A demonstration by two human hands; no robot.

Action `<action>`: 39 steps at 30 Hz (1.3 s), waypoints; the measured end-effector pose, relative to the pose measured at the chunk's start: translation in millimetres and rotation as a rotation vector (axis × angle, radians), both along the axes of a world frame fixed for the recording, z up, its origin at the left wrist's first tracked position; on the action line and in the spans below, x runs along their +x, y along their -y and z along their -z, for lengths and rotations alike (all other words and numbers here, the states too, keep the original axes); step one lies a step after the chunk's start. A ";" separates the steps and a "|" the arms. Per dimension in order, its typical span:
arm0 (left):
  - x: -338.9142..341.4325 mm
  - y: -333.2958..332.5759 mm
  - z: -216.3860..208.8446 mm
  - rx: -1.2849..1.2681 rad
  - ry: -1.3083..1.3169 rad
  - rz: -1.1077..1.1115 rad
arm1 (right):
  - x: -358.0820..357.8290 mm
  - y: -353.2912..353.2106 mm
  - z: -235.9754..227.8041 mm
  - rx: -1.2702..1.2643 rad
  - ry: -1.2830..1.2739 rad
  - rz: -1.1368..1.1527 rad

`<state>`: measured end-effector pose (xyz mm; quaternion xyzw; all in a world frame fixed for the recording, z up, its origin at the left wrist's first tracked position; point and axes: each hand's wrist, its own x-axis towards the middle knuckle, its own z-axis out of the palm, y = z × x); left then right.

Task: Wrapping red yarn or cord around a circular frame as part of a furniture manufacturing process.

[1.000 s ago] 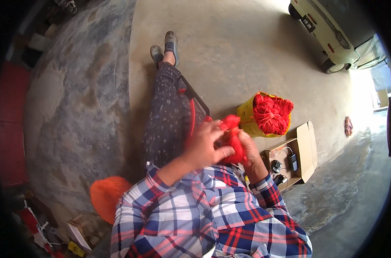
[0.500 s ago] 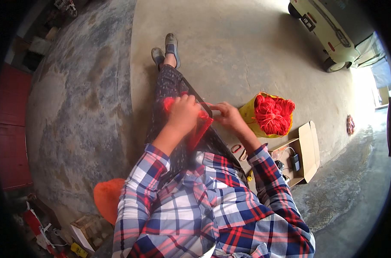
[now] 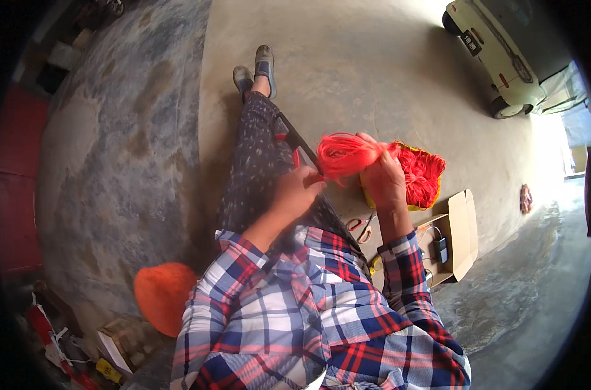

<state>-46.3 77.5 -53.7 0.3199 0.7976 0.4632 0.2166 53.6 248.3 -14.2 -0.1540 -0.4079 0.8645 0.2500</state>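
Observation:
My right hand (image 3: 385, 179) grips a loose bundle of red string (image 3: 346, 155), raised in front of the yellow bag (image 3: 368, 192). Its looped end fans out to the left of my fingers. My left hand (image 3: 299, 190) is over my lap, fingers drawn together, with a bit of red at the fingertips; what they hold is mostly hidden. A dark bar (image 3: 298, 138) lies slanting along my legs, with small red pieces beside it. More red string (image 3: 425, 175) fills the yellow bag.
Scissors (image 3: 366, 232) lie right of my lap, near an open cardboard box (image 3: 463, 234) with a dark device and cables. An orange rounded thing (image 3: 163, 298) is at my left. A pale vehicle (image 3: 494, 49) stands far right on the concrete floor (image 3: 321, 71).
My right hand now holds up the red string bundle instead of a thin strand. My left hand has moved lower and slightly right; the red bunch beside it is no longer there.

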 end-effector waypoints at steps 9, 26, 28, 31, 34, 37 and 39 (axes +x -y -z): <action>1.7 -0.9 34.6 0.072 0.181 -0.060 | 70.1 87.9 -33.4 -0.262 0.096 -0.413; -22.3 -6.0 6.2 0.203 1.010 -0.385 | -2.0 -3.3 16.3 1.631 0.475 -0.289; -24.5 -9.7 19.5 0.061 1.160 -0.302 | -16.8 12.8 48.1 1.611 0.528 -0.217; -42.8 -14.8 28.0 0.000 0.722 -0.206 | -29.4 28.2 66.8 1.133 0.527 -0.227; -46.5 -10.4 8.9 -0.047 0.009 -0.199 | -26.3 24.3 70.7 0.790 0.379 -0.123; -47.4 -11.0 -16.0 0.026 -0.141 -0.236 | -21.7 28.3 40.6 0.967 0.320 -0.076; -47.6 -16.4 -22.9 0.108 0.508 -0.156 | -26.2 32.3 34.3 1.236 0.242 -0.085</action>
